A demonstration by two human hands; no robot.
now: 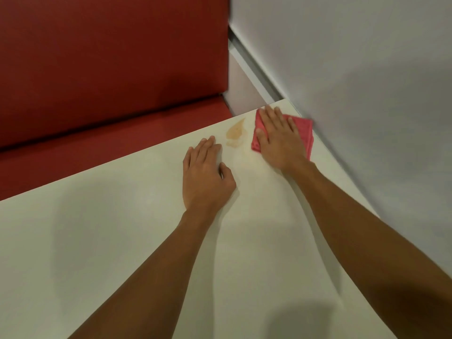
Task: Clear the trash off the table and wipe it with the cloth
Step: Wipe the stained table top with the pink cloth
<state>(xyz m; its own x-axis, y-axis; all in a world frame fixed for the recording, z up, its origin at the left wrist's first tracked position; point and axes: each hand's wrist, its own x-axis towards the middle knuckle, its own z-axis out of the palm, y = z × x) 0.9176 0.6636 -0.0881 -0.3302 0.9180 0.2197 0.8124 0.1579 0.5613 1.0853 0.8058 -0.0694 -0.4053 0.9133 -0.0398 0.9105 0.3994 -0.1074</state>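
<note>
A folded pink cloth [304,129] lies on the white table [110,241] in its far right corner, by the wall. My right hand [278,138] presses flat on the cloth with straight fingers. A light brown smear [235,134] marks the table just left of the cloth. My left hand [205,174] rests flat on the bare table, its fingertips close to the smear, holding nothing.
A red padded bench seat [117,148] and its red backrest [110,62] run along the table's far edge. A grey wall [367,81] borders the table on the right.
</note>
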